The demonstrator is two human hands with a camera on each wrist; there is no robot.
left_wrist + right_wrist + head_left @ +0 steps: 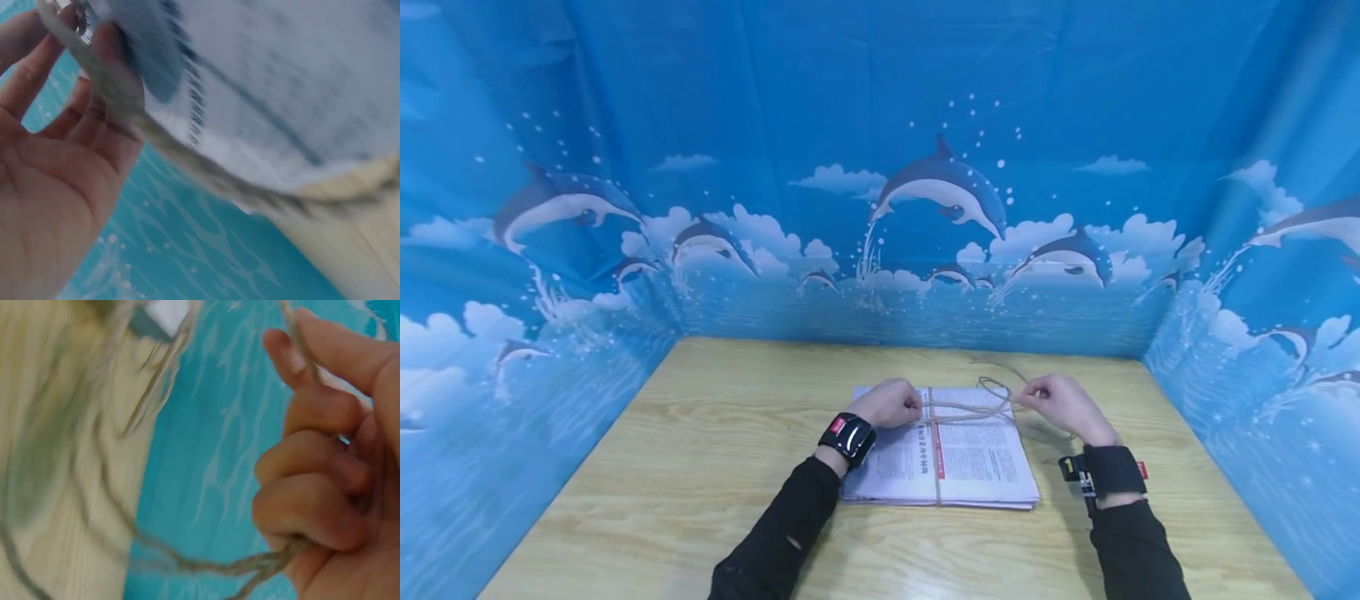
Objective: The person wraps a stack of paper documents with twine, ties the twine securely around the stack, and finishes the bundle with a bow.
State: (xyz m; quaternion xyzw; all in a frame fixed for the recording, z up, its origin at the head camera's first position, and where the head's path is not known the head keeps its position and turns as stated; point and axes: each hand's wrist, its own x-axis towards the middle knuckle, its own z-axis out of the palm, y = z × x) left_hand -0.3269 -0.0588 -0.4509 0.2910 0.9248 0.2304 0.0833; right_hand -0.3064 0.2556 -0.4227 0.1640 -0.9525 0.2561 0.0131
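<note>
Your left hand (891, 402) pinches the twine (970, 411) with curled fingers over the stack of newspapers (943, 457) lying mid-tabletop (700, 467). Your right hand (1063, 404) grips the twine's other end, fingers curled around it, at the stack's far right corner.

A screened-off recording booth, not a lived-in room.

A blue backdrop cloth (880, 167) printed with leaping dolphins, clouds and sea spray hangs wrinkled from nine o'clock round through twelve to three, closing in a pale plywood-grained surface (700, 467). Camera bands (847, 437) strapped on both wrists of the black-sleeved person point to a staged data-capture setup.
</note>
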